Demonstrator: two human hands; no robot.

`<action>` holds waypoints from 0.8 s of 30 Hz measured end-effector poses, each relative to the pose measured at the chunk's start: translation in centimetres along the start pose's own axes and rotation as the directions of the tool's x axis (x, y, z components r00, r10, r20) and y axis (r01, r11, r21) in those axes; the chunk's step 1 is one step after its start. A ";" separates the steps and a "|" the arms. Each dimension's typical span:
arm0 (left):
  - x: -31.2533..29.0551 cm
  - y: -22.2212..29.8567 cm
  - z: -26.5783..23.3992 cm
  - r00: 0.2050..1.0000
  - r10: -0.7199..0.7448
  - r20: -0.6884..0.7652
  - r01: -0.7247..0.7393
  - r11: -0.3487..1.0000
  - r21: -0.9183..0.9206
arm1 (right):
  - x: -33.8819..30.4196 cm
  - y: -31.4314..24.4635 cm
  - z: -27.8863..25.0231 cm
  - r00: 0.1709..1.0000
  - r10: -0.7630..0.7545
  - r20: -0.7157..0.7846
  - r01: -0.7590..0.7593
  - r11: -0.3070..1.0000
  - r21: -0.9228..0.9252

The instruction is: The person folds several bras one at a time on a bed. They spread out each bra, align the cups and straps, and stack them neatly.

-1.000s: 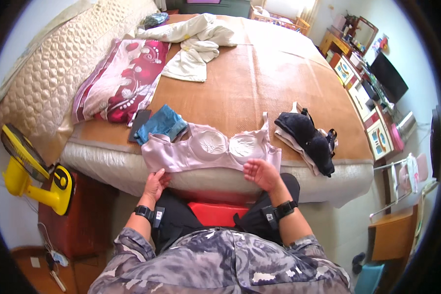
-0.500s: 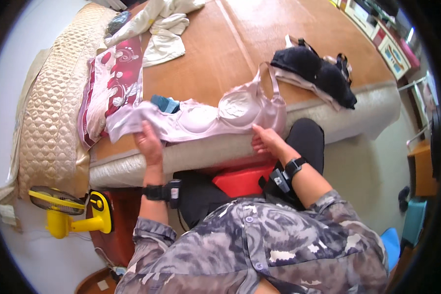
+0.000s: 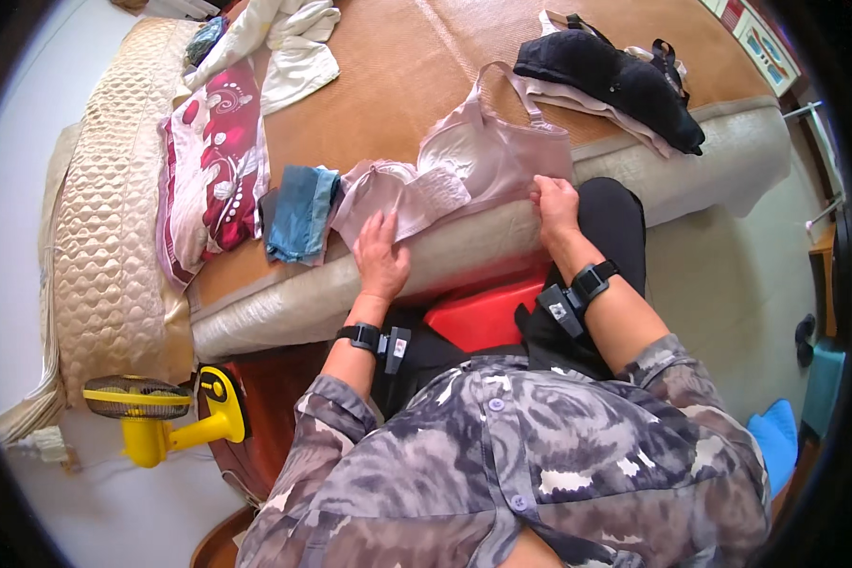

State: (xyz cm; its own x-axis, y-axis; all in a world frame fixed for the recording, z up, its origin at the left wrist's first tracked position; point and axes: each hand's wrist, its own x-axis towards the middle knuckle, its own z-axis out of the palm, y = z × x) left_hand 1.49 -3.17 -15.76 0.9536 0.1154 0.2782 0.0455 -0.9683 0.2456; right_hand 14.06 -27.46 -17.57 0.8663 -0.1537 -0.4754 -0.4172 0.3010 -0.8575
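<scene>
A pink bra (image 3: 516,156) lies along the near edge of the bed, its left side folded inward over the cups. My left hand (image 3: 381,260) rests on the lower edge of its left part, fingers stretched out and a little apart. At the right end of the band my right hand (image 3: 557,210) has its fingers curled, pinching the lower edge. Just left of the bra sits a folded blue garment (image 3: 301,213). A black bra (image 3: 604,80) lies on a pale pink one farther back on the right.
A folded red and white patterned cloth (image 3: 220,161) and a crumpled white garment (image 3: 298,62) lie on the bed mat (image 3: 379,104). A quilted cream cover (image 3: 114,218) hangs at the left. A yellow fan (image 3: 151,417) stands lower left, and a red seat (image 3: 478,312) shows between my knees.
The bra's left wing has been folded inward, uncovering the blue garment. My left hand has moved right with it. My right hand remains at the right end of the band.
</scene>
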 end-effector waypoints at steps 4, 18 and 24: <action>-1.1 -0.8 -0.9 0.991 -0.113 -0.069 0.102 0.985 -0.141 | -0.9 -1.2 -0.7 0.866 0.486 0.119 -0.495 0.867 0.061; -0.4 -3.3 -1.9 0.569 -0.575 0.588 0.667 -0.094 -0.739 | 0.9 -0.1 -0.4 0.994 0.095 -0.048 -0.090 0.990 0.109; 1.8 0.1 -5.2 0.797 -0.260 0.545 0.538 -0.102 -0.837 | -0.4 -1.4 -0.7 0.832 0.469 0.297 -0.469 0.880 -0.075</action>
State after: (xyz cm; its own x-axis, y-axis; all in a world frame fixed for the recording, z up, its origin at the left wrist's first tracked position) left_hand 1.63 -1.93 -10.41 0.9105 0.2235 -0.3480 0.2595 0.3465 0.9014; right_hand 14.08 -28.45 -16.35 0.6064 0.2932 -0.7391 -0.7943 0.2662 -0.5461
